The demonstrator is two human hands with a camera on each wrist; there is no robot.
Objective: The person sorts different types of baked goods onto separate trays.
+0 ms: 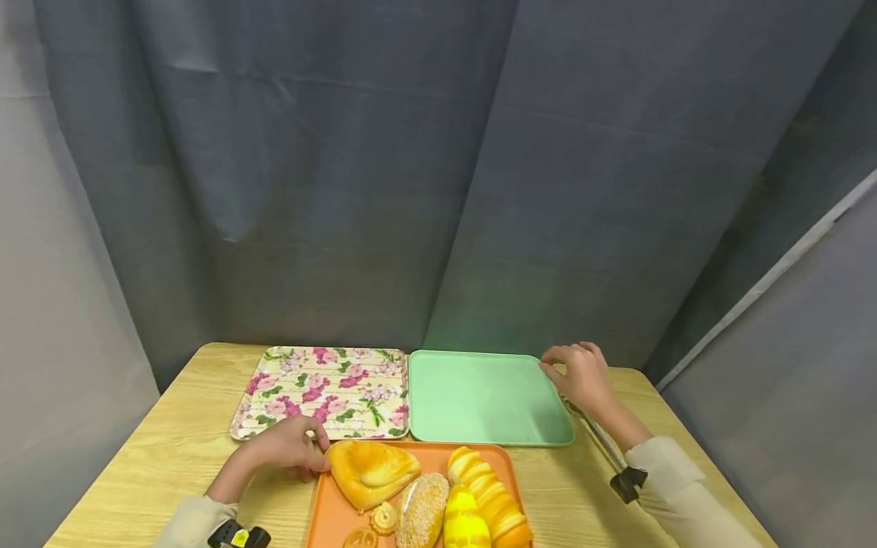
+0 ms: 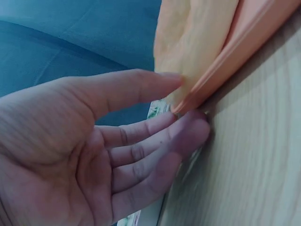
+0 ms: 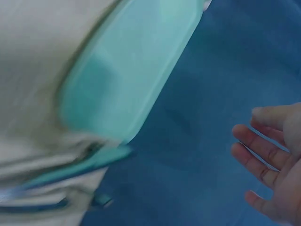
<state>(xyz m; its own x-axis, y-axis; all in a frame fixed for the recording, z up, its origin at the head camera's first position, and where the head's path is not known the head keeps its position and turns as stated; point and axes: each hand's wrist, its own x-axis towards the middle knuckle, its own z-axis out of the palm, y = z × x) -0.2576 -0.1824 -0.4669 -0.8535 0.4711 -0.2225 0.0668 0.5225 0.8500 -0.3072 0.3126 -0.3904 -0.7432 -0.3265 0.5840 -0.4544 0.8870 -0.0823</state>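
Note:
My left hand lies on the wooden table at the far left corner of an orange tray. In the left wrist view its fingers are nearly straight and touch under the orange tray's rim, while the thumb touches a golden bread. My right hand hovers at the far right corner of the bare green tray. The blurred right wrist view shows that hand with fingers spread, apart from the green tray and holding nothing.
A floral tray lies left of the green one. The orange tray carries the golden bread, a seeded roll, a yellow loaf and small cookies. Metal tongs lie under my right forearm. Grey curtains close in the table.

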